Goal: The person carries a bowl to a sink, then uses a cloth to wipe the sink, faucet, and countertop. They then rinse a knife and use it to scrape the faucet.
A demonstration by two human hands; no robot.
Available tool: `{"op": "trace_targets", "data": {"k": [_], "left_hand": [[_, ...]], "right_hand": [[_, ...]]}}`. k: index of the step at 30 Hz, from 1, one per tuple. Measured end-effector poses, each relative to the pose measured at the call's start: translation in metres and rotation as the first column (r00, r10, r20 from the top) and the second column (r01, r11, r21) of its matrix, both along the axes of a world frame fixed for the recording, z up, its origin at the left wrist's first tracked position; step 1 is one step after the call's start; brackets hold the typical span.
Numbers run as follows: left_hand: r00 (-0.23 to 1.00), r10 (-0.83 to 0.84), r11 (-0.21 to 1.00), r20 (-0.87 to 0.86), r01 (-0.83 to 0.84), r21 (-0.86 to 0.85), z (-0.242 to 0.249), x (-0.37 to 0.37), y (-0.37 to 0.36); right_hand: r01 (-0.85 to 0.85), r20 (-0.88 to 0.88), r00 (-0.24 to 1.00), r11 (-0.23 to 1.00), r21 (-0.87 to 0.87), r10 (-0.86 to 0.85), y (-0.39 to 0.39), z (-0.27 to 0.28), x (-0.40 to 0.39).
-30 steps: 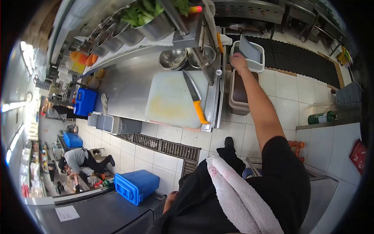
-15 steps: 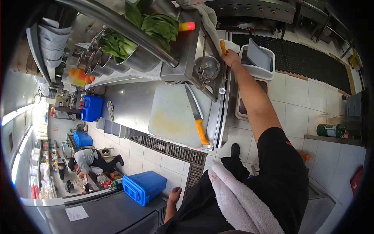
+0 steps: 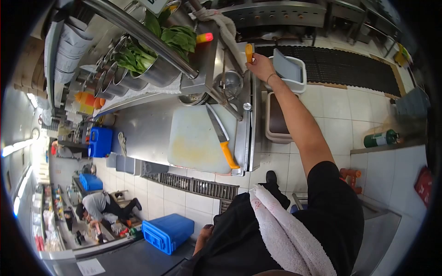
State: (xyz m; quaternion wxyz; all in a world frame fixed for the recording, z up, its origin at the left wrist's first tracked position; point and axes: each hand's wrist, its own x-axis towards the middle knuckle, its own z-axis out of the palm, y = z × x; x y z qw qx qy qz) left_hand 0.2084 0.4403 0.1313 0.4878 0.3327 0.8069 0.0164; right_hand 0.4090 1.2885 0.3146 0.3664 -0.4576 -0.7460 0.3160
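Observation:
My right hand (image 3: pixel 261 67) is closed around a yellow-orange handle (image 3: pixel 249 53) beside the counter's end; whatever the handle belongs to cannot be made out. Low in the view, my left hand (image 3: pixel 206 232) hangs by my dark clothing, partly hidden, its fingers curled in with nothing visible in them. A large knife (image 3: pixel 222 133) with an orange handle lies on the stained white cutting board (image 3: pixel 193 138), touched by neither hand. Near my right hand are a metal bowl (image 3: pixel 230 84) and a white tub (image 3: pixel 299 73) with a grey lid-like piece in it.
Leafy greens (image 3: pixel 177 40) stand in metal containers under a rail (image 3: pixel 138 34). A brown bin (image 3: pixel 277 119) sits beside the counter. Blue containers (image 3: pixel 168 232) stand farther off. A co-worker (image 3: pixel 99 207) bends over another counter at the lower left. A black mat (image 3: pixel 350 69) covers some floor.
The view has shifted, so the counter and board appear farther left and slightly lower. My right hand still grips the yellow-orange handle. My left hand is more covered by my clothing.

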Motion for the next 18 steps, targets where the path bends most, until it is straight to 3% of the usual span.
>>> {"op": "trace_targets", "data": {"k": [1, 4, 5, 6, 7, 8, 10, 11, 12, 13, 14, 15, 18], "left_hand": [[0.998, -0.057, 0.998, 0.003, 0.057, -0.007, -0.006, -0.009, 0.005], [0.927, -0.375, 0.927, -0.018, 0.375, -0.018, -0.025, -0.038, 0.030], [0.865, -0.500, 0.866, -0.048, 0.500, -0.001, -0.032, -0.047, 0.043], [0.838, -0.537, 0.838, -0.093, 0.543, 0.055, -0.041, -0.059, 0.056], [0.833, -0.502, 0.784, -0.234, 0.552, 0.284, -0.055, -0.072, 0.064], [0.992, -0.112, 0.960, 0.049, 0.096, 0.263, -0.056, -0.074, 0.087], [0.995, 0.010, 0.987, 0.097, -0.025, 0.158, -0.014, -0.055, 0.156], [0.990, -0.085, 0.971, 0.110, 0.058, 0.231, 0.007, -0.043, 0.185], [0.956, -0.108, 0.961, 0.273, 0.030, 0.275, -0.022, -0.044, 0.202], [0.903, -0.256, 0.935, 0.345, 0.140, 0.325, -0.002, -0.021, 0.232], [0.836, -0.366, 0.896, 0.410, 0.197, 0.398, 0.015, 0.004, 0.251], [0.751, -0.478, 0.855, 0.456, 0.278, 0.438, 0.056, 0.040, 0.268], [0.410, -0.609, 0.791, 0.680, 0.241, 0.563, 0.128, 0.142, 0.274]], "right_hand": [[0.018, -0.024, 1.000, 1.000, 0.009, -0.018, -0.017, 0.019, 0.015], [0.094, -0.377, 0.924, 0.994, 0.060, -0.065, -0.083, 0.048, 0.065], [0.077, -0.497, 0.864, 0.996, -0.032, -0.083, -0.116, 0.059, 0.086], [0.055, -0.606, 0.787, 0.992, -0.118, -0.116, -0.154, 0.070, 0.111], [0.028, -0.701, 0.695, 0.980, -0.197, -0.161, -0.195, 0.080, 0.135], [0.020, -0.787, 0.586, 0.974, -0.224, -0.193, -0.237, 0.087, 0.156], [0.058, -0.870, 0.414, 0.962, -0.268, -0.267, -0.319, 0.081, 0.196], [0.074, -0.888, 0.369, 0.961, -0.267, -0.275, -0.362, 0.080, 0.210], [0.100, -0.902, 0.322, 0.958, -0.269, -0.287, -0.410, 0.084, 0.225], [0.129, -0.914, 0.275, 0.954, -0.272, -0.298, -0.460, 0.087, 0.238], [0.185, -0.904, 0.309, 0.951, -0.246, -0.294, -0.507, 0.088, 0.248], [0.255, -0.899, 0.280, 0.928, -0.270, -0.338, -0.555, 0.089, 0.253], [0.381, -0.896, 0.197, 0.873, -0.304, -0.398, -0.669, 0.098, 0.255]]}}
